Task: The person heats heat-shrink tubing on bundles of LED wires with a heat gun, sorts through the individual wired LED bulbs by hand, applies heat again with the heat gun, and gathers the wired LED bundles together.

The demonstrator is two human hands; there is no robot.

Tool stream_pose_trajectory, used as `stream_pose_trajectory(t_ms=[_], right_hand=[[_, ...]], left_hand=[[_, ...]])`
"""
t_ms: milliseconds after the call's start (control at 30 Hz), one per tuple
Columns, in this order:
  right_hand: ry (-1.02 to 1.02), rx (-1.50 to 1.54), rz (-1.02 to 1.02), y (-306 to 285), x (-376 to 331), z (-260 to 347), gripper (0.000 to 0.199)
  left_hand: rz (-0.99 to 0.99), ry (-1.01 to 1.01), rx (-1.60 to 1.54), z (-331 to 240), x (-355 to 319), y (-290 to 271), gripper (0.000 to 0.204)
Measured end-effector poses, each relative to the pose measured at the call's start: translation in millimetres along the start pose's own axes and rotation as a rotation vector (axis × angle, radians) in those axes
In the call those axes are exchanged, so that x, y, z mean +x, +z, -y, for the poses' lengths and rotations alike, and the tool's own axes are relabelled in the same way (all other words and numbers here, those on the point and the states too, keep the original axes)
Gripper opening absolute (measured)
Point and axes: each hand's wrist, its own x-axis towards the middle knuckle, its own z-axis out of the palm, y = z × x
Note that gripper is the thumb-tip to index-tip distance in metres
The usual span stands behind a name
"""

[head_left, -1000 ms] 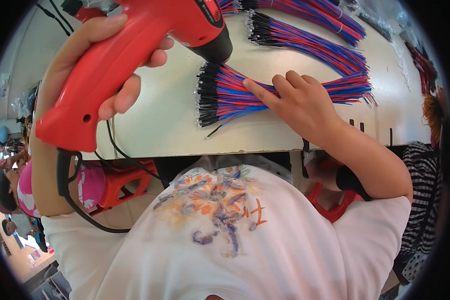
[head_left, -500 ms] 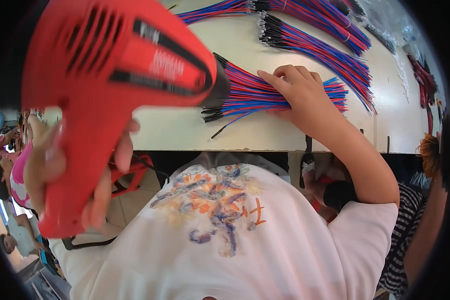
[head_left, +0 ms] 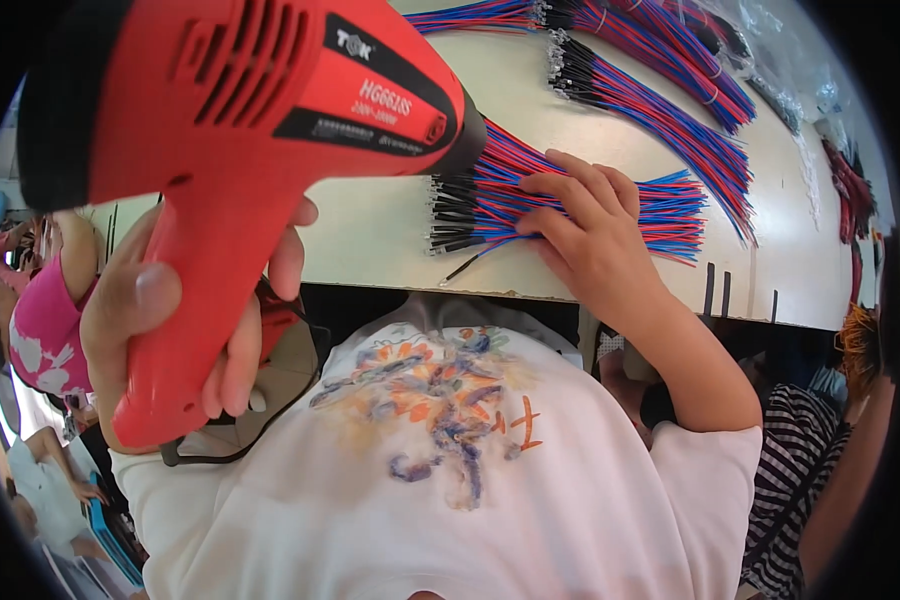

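My left hand (head_left: 135,300) is closed round the handle of a red heat gun (head_left: 220,235), its thumb on the near side. The gun's black nozzle (head_left: 462,142) faces right, overlapping in view the far part of a bundle of red and blue wires (head_left: 500,205). Black-sleeved ends with small pale tips line the bundle's left side, where the nozzle partly hides them. On top of the wires, my right hand (head_left: 595,215) rests with its fingers apart and slightly bent. One wire with a black-sleeved end (head_left: 460,269) sticks out towards me.
Beyond lie more red-blue wire bundles, one loose (head_left: 650,130) and one banded (head_left: 685,60). Clear plastic bags (head_left: 780,50) lie at the far right. The pale table's near edge (head_left: 510,293) runs before me. A person in pink (head_left: 55,320) is at left, striped clothing (head_left: 800,480) at right.
My right hand's fingers have shifted on the wires and spread more across the top. The sleeved ends lie more fanned out. The heat gun appears farther right and is less blurred.
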Motion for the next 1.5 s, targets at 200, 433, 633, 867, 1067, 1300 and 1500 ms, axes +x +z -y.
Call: stream_pose_trajectory(t_ms=[200,433,633,867,1067,1300,1500], right_hand=[[0.068,0.056,-0.023,-3.0,4.4,3.0,0.037],[0.12,0.054,-0.085,1.6,14.1,2.7,0.047],[0.167,0.036,-0.078,3.0,15.1,-1.9,0.05],[0.147,-0.042,-0.006,-1.5,11.0,-8.2,0.063],[0.122,0.156,0.132,-15.2,9.3,-8.8,0.072],[0.286,0.025,0.221,-38.1,-30.9,-22.7,0.098],[0.235,-0.026,0.23,-34.4,-49.3,6.2,0.101]], left_hand=[[-0.135,-0.049,-0.06,5.2,10.4,8.4,0.072],[-0.237,-0.072,0.059,4.4,34.3,14.9,0.075],[-0.17,-0.111,0.149,-4.0,53.9,8.9,0.075],[-0.147,-0.12,0.053,-2.5,66.9,-0.7,0.068],[-0.222,-0.07,-0.024,2.5,76.8,-6.5,0.063],[-0.031,-0.066,-0.23,6.0,16.4,-15.0,0.066],[0.123,-0.525,-0.554,14.7,-77.5,-34.2,0.075]])
